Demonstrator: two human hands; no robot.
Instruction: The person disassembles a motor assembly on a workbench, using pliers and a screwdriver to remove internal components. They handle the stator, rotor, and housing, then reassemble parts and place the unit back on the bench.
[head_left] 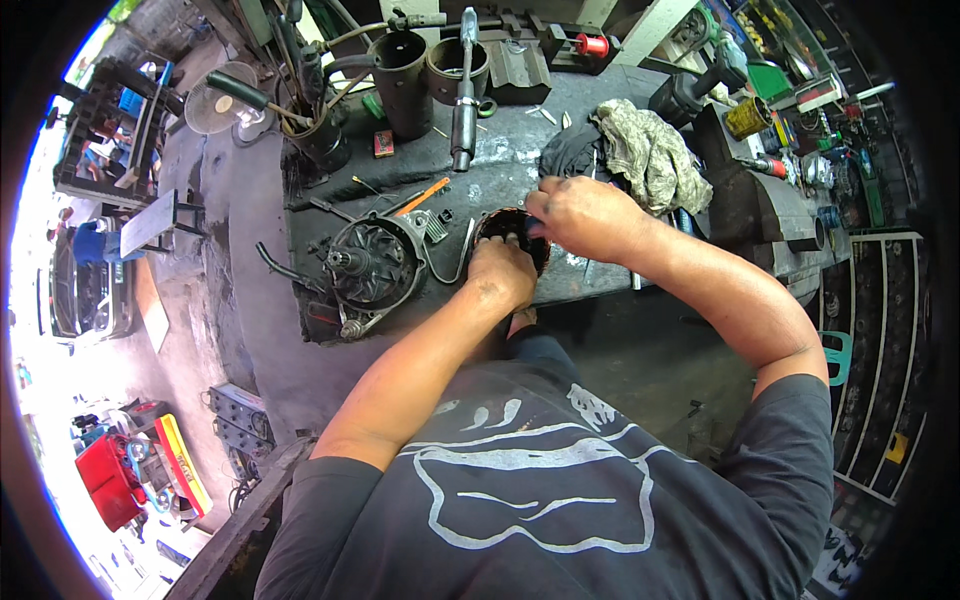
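Observation:
At the bench's front edge stands a stator ring (543, 262) with copper-coloured windings round its dark inside. My left hand (503, 270) reaches over its near rim, fingers bent into the opening and gripping it. Closed just above the ring's right side is my right hand (588, 215); a small dark blue piece shows at its fingers, too hidden to name. To the left lies an alternator housing (410, 232) with the rotor (365, 265) and its shaft facing up. Behind it are a finned metal part (433, 226) and an orange-handled tool (423, 196).
A crumpled, patterned cloth (655, 155) lies at the back right. A metal rod-shaped tool (464, 125) stands out above the bench before a dark pot (440, 60). A tin of tools (322, 140) and a small red box (383, 144) are at the back left. A fan (222, 98) stands beyond.

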